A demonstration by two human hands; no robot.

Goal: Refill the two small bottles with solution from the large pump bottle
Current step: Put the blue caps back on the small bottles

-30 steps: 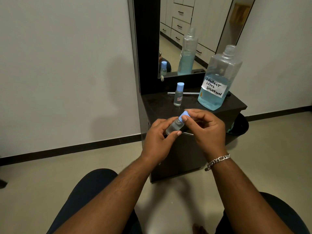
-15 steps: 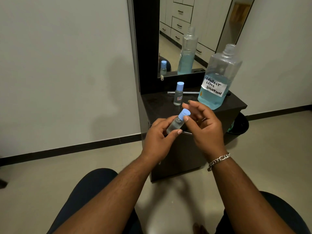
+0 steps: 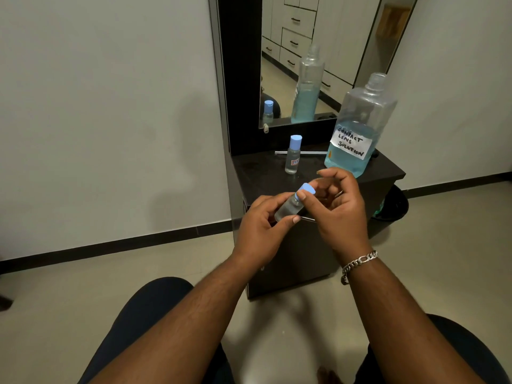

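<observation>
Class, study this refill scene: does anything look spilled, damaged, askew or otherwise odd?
One oddity: the large bottle, labelled contact lens solution, stands on the dark cabinet top with an open neck, no pump or cap fitted. Nothing looks spilled or damaged. The held small bottle is tilted only because the left hand grips it.

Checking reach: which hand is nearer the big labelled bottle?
Right. The right hand sits just below the large bottle; the left hand, holding the small bottle, is farther left.
</observation>
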